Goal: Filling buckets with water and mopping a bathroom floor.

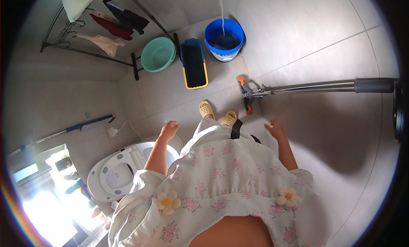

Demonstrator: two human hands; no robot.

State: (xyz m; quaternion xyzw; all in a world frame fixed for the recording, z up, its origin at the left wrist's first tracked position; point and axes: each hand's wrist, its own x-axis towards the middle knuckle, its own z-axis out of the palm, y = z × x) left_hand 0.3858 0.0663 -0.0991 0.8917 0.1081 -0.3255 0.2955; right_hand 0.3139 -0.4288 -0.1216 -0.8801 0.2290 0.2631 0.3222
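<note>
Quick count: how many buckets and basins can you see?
3: the green basin at left, the dark rectangular bucket with a yellow rim beside it, and the round blue bucket at right. Others may be hidden behind the person's body.

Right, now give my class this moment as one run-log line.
Left hand: nothing seen held, near toilet | right hand: nothing seen held, near mop head | blue bucket: pale stream or hose entering

A mint-green basin (158,54) sits beside a dark metal rack (147,12) hung with clothes (125,18).
</note>
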